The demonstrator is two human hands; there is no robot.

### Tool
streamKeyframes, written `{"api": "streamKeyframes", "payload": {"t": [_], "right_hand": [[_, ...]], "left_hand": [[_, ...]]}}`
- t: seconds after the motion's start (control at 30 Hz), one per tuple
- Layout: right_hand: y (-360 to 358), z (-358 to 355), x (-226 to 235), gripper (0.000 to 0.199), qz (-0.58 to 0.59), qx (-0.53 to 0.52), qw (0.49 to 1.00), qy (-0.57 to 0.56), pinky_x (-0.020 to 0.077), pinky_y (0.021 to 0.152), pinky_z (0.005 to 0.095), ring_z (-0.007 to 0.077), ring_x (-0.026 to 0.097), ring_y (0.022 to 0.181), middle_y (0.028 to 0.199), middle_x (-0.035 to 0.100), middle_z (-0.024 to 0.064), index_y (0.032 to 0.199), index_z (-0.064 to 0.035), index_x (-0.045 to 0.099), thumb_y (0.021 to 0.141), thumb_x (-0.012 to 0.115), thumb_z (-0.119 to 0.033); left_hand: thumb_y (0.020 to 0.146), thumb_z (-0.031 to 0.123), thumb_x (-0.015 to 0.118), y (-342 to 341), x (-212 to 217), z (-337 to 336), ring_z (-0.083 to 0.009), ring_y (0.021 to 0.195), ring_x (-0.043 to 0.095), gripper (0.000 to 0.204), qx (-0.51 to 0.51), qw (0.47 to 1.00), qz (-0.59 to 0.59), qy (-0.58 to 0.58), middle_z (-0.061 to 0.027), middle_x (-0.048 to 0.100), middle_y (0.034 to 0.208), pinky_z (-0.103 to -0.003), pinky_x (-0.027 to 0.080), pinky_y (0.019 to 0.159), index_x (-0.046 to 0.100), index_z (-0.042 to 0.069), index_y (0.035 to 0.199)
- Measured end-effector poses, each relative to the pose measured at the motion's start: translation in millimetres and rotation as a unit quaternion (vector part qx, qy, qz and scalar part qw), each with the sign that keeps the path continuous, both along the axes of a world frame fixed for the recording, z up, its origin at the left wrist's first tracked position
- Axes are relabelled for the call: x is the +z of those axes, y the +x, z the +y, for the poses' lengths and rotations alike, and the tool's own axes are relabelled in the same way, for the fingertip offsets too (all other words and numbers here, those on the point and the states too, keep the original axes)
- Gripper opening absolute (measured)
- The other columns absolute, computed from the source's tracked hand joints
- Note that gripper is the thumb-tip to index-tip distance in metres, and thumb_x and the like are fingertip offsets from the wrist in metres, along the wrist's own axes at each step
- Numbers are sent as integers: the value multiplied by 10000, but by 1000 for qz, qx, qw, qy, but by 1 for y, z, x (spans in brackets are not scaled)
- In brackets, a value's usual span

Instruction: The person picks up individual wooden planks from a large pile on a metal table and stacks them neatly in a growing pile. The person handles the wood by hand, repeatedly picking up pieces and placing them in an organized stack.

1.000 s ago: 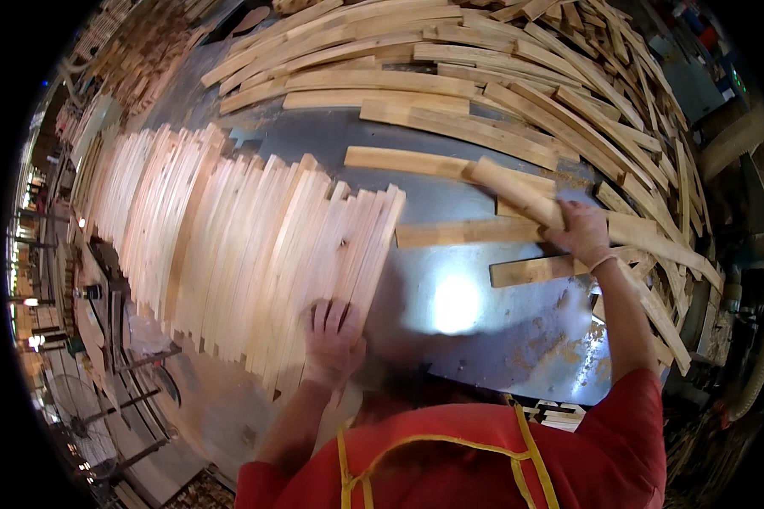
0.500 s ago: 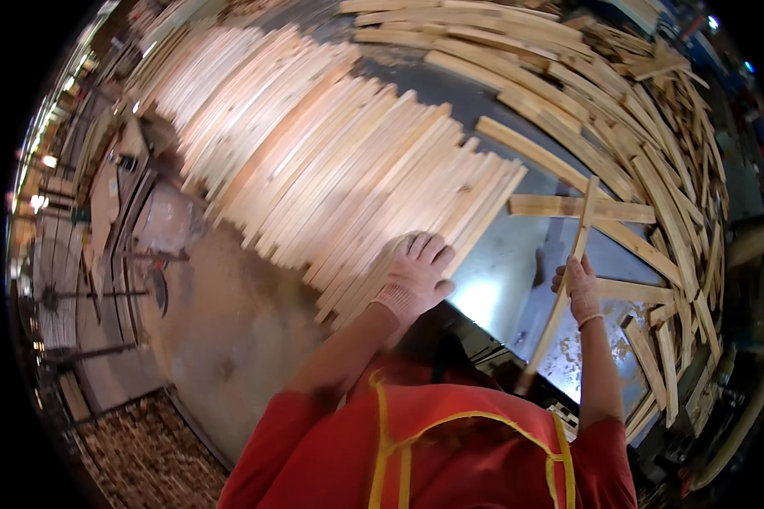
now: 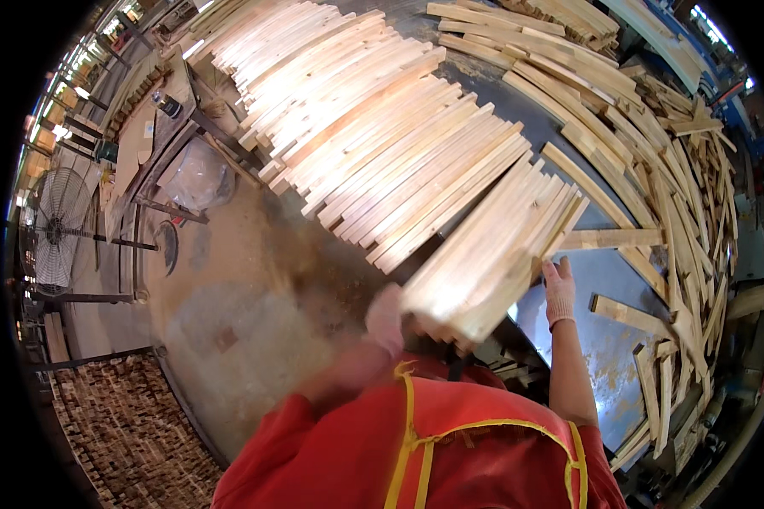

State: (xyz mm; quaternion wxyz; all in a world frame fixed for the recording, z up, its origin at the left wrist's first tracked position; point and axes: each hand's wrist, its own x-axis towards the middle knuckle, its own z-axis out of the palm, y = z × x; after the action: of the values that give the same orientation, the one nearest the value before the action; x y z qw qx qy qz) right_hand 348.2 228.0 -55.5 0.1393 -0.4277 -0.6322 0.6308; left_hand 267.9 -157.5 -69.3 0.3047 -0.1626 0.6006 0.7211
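A bundle of pale wooden strips (image 3: 492, 246) sits tilted at the near edge of the table, between my two gloved hands. My left hand (image 3: 385, 324), smeared by motion, presses on the bundle's left near end. My right hand (image 3: 559, 293) bears against the bundle's right side, its fingertips partly hidden by the wood. A dark gap separates this bundle from a long row of similar strips (image 3: 382, 127) lying side by side beyond it.
Loose wooden strips (image 3: 645, 161) lie in a heap along the metal table's (image 3: 607, 339) right side. At far left stand a wire-caged fan (image 3: 55, 229) and a side table with a plastic bag (image 3: 197, 174). A crate of small wood blocks (image 3: 132, 424) sits at lower left.
The nearest strips have come away from the row as a bundle between my hands. My left hand has moved down to their near end. The single strip no longer shows separately in my right hand.
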Motion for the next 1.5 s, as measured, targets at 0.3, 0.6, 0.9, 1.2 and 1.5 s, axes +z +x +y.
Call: {"api": "streamKeyframes", "payload": {"t": [0.3, 0.6, 0.9, 1.2, 1.5], "right_hand": [[32, 41, -4, 660, 37, 4, 999, 28, 481, 1122, 358, 282, 619, 1344, 1511, 619, 208, 1589, 63, 444, 1041, 680, -219], [27, 72, -17, 461, -157, 110, 981, 15, 571, 878, 341, 185, 705, 990, 1127, 776, 100, 1296, 60, 693, 1016, 747, -302], [-34, 99, 139, 485, 99, 60, 985, 126, 524, 1012, 349, 161, 629, 1128, 1262, 711, 97, 1395, 45, 606, 1061, 714, -291], [-192, 35, 189, 638, 297, 44, 936, 183, 421, 1211, 396, 254, 525, 1389, 1547, 540, 127, 1582, -3, 448, 1046, 677, -262], [-256, -134, 18, 697, -229, 275, 748, 559, 458, 1202, 448, 467, 546, 1380, 1471, 569, 271, 1504, 67, 488, 836, 647, -47]], "left_hand": [[970, 493, 670, -47, 94, 101, -404, 1254, 676, 542, -381, 873, 197, -233, -219, 686, 1350, -469, 523, 1059, 639, 77, 1316], [889, 638, 682, -82, 56, 248, -452, 1355, 574, 1017, -465, 724, 280, -425, -295, 557, 1481, -482, 487, 1141, 406, -72, 1563], [870, 386, 769, -127, 181, 286, -468, 1232, 576, 880, -218, 805, 482, -269, -281, 565, 1329, -536, 480, 1096, 415, -41, 1553], [896, 290, 813, -292, 239, 208, -380, 1373, 515, 983, -63, 643, 758, -82, -253, 517, 1463, -532, 427, 1154, 293, -16, 1672], [1063, 196, 495, -428, 37, 21, -284, 1503, 443, 654, -534, 368, 487, -585, -116, 431, 1677, -416, 378, 1216, 325, 53, 1678]]}}
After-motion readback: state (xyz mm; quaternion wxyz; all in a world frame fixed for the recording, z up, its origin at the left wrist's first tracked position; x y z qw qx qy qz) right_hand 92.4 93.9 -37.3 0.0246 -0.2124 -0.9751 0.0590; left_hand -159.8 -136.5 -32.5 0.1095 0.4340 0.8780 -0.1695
